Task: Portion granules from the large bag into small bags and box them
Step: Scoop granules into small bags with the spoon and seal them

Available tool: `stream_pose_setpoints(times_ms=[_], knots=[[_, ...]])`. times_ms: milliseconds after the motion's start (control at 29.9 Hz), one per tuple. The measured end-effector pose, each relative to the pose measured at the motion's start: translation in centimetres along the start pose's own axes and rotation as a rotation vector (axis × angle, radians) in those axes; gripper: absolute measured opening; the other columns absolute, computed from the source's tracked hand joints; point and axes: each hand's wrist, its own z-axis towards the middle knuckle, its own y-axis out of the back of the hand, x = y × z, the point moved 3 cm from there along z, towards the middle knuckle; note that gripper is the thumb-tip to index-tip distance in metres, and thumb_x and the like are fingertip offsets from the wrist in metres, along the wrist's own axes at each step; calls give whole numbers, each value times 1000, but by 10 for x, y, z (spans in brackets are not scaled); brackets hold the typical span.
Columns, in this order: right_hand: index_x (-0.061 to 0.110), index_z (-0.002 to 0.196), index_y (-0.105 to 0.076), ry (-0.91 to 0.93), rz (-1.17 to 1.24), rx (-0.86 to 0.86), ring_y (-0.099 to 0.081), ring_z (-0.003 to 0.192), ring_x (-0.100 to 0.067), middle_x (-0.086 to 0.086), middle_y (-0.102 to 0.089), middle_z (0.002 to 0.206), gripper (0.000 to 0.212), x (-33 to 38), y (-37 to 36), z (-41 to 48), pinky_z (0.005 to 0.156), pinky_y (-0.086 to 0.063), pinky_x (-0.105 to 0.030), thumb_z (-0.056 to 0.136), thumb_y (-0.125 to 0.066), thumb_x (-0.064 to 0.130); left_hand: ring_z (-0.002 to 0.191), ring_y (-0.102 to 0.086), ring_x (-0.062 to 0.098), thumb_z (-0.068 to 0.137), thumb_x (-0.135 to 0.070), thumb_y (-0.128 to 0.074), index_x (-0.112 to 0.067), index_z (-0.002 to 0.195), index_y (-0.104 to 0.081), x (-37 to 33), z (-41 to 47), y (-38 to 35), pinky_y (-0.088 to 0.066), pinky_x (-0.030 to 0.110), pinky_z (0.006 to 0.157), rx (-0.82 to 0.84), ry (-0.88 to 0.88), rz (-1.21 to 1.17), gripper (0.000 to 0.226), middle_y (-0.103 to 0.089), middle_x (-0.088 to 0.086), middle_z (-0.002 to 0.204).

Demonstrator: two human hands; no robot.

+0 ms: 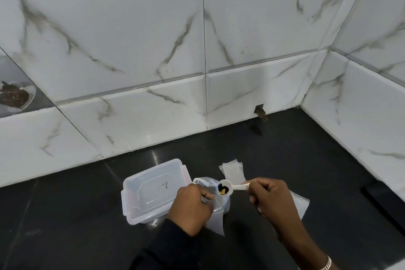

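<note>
My right hand (271, 198) grips the handle of a white plastic spoon (226, 187) whose bowl carries a few dark and yellow granules. The spoon's bowl hovers over the mouth of a clear plastic bag (215, 215) that my left hand (190, 206) pinches at its rim, holding it upright on the black counter. A clear plastic box (151, 190) with its clip lid on sits just left of the bag, touching my left hand's side. A small stack of empty small bags (233, 171) lies flat behind the spoon.
More clear plastic (300, 204) spreads out under my right hand. White marble-patterned tiled walls (203, 50) close off the back and right of the black counter (285, 149). A small hole (260, 112) sits at the wall's base.
</note>
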Motion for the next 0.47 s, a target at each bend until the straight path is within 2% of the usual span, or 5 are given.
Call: stream_pose_setpoints(times_ms=[100,167,267,368,468], knots=[[21,80,-78,165,-82,-8,-56,49,-5,0,-67,60,27,17,-3,-16,48,-43,-16,92,-60,5,94,-60,7,86,-15,-66,-28,103,-74,-1,4,-3,-51,21,83,5,3,-25,23,-64,-12,104],[20,85,-77,247,-129,-6,-62,59,-2,10,-69,65,23,18,-11,-27,54,-47,-13,91,-63,3,89,-60,8,85,-16,-66,-26,100,-74,-3,5,-3,-48,19,77,-8,7,-31,19,-61,-11,92],[16,92,-77,339,-204,-23,-67,74,5,13,-71,74,16,7,-25,-36,62,-50,-8,89,-67,3,81,-64,10,84,-15,-66,-22,93,-76,-3,6,-1,-53,21,73,6,18,-63,16,-68,-5,84],[19,96,-74,487,-303,-33,-66,86,9,19,-69,87,13,-7,-34,-38,67,-51,-4,86,-67,15,82,-66,9,81,-14,-67,-26,93,-76,0,6,1,-54,22,73,4,33,-101,19,-71,-8,84],[27,99,-67,590,-348,14,-65,82,9,24,-63,86,15,-14,-38,-39,67,-52,-5,85,-61,27,82,-65,10,80,-14,-69,-25,95,-76,3,5,3,-50,21,73,-10,38,-115,20,-66,-11,80]])
